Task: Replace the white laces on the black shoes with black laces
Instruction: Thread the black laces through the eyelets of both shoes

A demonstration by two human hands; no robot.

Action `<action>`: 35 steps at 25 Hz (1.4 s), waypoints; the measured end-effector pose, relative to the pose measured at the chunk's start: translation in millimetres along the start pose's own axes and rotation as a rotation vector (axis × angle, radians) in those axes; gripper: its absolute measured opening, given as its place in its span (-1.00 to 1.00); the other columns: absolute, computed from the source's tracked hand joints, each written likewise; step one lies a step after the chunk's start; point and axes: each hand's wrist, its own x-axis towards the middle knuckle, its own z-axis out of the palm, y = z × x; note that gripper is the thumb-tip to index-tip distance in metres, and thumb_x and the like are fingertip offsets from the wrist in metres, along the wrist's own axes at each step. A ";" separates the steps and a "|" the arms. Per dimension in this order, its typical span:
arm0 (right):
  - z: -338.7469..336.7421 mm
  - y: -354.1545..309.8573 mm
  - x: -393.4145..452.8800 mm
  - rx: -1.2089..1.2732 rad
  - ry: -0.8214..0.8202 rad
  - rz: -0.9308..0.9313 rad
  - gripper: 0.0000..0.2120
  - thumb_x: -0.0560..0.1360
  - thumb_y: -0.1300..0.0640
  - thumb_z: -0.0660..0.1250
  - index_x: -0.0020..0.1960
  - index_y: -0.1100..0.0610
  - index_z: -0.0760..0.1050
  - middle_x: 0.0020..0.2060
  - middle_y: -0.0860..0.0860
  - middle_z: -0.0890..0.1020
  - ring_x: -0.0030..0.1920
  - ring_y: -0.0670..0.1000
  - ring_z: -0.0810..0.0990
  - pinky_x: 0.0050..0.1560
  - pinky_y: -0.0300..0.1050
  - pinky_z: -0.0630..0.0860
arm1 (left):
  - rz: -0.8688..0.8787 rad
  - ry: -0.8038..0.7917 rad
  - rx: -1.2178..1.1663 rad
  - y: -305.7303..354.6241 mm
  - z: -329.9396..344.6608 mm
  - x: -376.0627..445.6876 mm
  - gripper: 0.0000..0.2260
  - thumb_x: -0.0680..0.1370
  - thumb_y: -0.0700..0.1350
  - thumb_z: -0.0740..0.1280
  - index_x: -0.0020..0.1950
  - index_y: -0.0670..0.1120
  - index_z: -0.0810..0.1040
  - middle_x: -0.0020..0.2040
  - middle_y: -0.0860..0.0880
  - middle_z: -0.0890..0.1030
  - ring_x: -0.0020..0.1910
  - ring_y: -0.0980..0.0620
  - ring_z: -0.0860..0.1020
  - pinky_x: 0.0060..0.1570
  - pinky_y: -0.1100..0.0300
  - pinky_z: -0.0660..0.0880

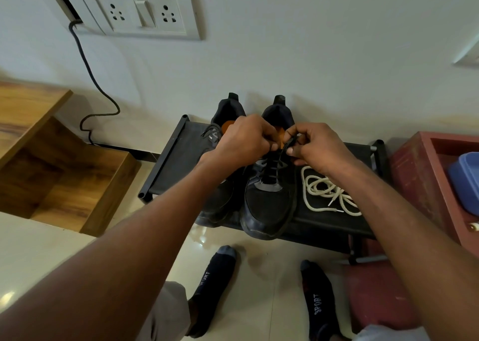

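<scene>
Presently both hands pinch the black lace (289, 143) at the right shoe's (269, 200) twelve-o'clock end: left hand (246, 141), right hand (313, 146); shoe's long axis runs twelve-to-six.

Place: a room in a home, by the wall.
Floor: shiny pale tiles (39, 250); feet in dark socks (215, 286) stand on them.
Shoe spot: a low black shoe rack (173, 159) with black shoes (267, 205) on top.
Wall: a white plug and switch plate (140, 11), with a dark cord (88, 65) hanging down.
Furniture: a brown wooden shelf (64, 185) on the left, a red wooden box (414, 169) on the right.
</scene>
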 end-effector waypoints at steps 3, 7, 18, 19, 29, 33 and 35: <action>0.3 -0.3 -0.8 -0.004 -0.002 -0.010 -0.75 0.53 0.38 0.46 -0.02 0.03 0.65 -0.28 0.01 0.57 -0.12 0.08 0.70 0.00 0.12 0.73 | -0.064 0.000 -0.075 -2.3 1.4 1.9 -0.93 0.53 -0.14 0.52 -0.05 0.03 0.77 -0.49 0.18 0.57 -0.46 0.20 0.54 -0.14 0.10 0.68; 0.6 -1.6 -1.4 -0.031 0.001 -0.024 -0.77 0.54 0.38 0.45 0.01 0.05 0.65 -0.25 0.03 0.60 -0.08 0.12 0.73 0.00 0.11 0.73 | -0.052 0.027 -0.025 2.5 5.4 -0.1 -0.93 0.53 -0.13 0.51 -0.05 0.03 0.77 -0.33 0.15 0.62 -0.33 0.16 0.58 -0.09 0.06 0.67; 2.2 -1.2 -2.5 -0.055 0.016 -0.033 -0.76 0.54 0.36 0.46 0.04 0.04 0.66 -0.29 -0.02 0.54 -0.09 0.11 0.71 -0.02 0.09 0.73 | -0.054 0.031 0.092 11.9 9.7 -0.1 -0.89 0.54 -0.14 0.45 -0.06 0.05 0.75 -0.17 0.07 0.68 -0.18 -0.01 0.66 -0.12 0.05 0.65; 2.3 -1.4 -2.5 -0.055 0.017 -0.032 -0.77 0.54 0.36 0.46 0.04 0.04 0.66 -0.29 0.00 0.54 -0.07 0.15 0.71 -0.02 0.10 0.73 | -0.065 0.008 0.064 9.9 8.0 1.5 -0.89 0.54 -0.14 0.46 -0.05 0.05 0.75 -0.22 0.11 0.65 -0.22 0.03 0.65 -0.13 0.08 0.64; 2.4 1.7 2.2 0.036 0.071 0.065 -0.64 0.48 0.40 0.50 0.11 0.05 0.50 -0.14 0.14 0.67 -0.10 0.10 0.74 -0.08 0.07 0.73 | -0.113 0.003 -0.012 10.3 13.1 1.3 -0.93 0.54 -0.10 0.50 -0.05 0.08 0.72 -0.19 0.07 0.66 -0.22 0.01 0.64 -0.14 0.03 0.66; -1.7 -4.2 3.0 0.129 0.075 0.241 -0.71 0.49 0.53 0.39 -0.04 0.15 0.58 -0.06 0.20 0.69 -0.11 0.16 0.77 -0.02 0.07 0.72 | -0.080 0.098 0.102 10.5 16.9 1.2 -0.94 0.50 -0.06 0.54 -0.07 0.07 0.71 -0.15 0.09 0.62 -0.16 0.01 0.59 -0.21 0.11 0.48; -0.9 -7.5 -0.3 0.159 0.079 0.288 -0.75 0.50 0.52 0.37 -0.07 0.19 0.62 -0.05 0.22 0.69 -0.12 0.17 0.77 -0.03 0.02 0.71 | -0.059 0.090 0.007 6.8 18.8 3.6 -0.95 0.48 -0.11 0.56 -0.13 0.02 0.73 -0.22 0.12 0.60 -0.20 0.10 0.59 -0.22 0.15 0.50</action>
